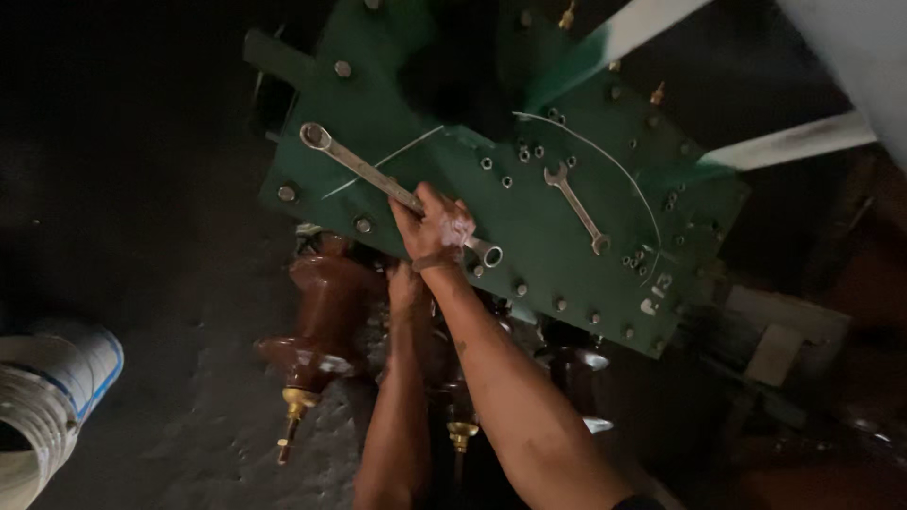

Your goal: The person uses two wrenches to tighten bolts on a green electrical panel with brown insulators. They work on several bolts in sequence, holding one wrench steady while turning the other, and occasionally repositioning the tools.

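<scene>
The right hand (pixel 432 227) is clenched around the shank of a long ring spanner (pixel 378 179) lying across the green steel cover plate (pixel 529 208) near its lower edge. The left hand (pixel 406 288) reaches under that edge beside a brown porcelain insulator (pixel 326 307) — its grip is hidden. A smaller open-ended spanner (pixel 576 208) rests free on the plate, well apart — bare plate lies between.
</scene>
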`<move>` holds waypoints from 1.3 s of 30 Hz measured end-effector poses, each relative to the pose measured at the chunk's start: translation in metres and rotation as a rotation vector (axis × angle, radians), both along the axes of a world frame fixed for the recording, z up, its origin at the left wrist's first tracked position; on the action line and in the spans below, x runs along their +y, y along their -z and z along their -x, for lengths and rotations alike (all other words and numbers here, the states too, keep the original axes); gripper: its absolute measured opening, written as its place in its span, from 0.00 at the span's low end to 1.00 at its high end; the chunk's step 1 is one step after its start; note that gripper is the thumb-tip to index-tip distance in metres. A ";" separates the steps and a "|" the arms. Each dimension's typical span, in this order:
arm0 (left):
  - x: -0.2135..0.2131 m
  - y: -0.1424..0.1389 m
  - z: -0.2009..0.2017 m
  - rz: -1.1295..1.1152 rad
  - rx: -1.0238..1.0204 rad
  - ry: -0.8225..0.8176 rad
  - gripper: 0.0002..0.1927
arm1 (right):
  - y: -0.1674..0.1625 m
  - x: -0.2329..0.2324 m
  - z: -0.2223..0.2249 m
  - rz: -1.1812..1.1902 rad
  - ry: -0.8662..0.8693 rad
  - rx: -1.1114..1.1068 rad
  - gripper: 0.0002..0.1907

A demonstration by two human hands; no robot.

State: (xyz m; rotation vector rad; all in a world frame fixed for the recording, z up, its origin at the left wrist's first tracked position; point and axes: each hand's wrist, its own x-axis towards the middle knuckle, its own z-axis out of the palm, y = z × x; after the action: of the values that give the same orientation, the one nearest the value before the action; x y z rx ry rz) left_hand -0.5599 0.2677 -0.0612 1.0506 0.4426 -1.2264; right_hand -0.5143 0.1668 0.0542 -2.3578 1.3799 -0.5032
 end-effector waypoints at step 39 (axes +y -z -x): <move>0.015 -0.165 -0.016 -0.279 -1.385 0.412 0.10 | -0.078 -0.061 0.071 -0.332 -0.216 -0.013 0.34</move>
State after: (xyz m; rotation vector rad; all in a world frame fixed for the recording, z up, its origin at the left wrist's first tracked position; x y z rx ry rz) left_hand -0.5440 0.2828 0.1034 1.9983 -0.7285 -0.5161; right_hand -0.5857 0.1060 0.1319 -2.1889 1.0888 -0.2088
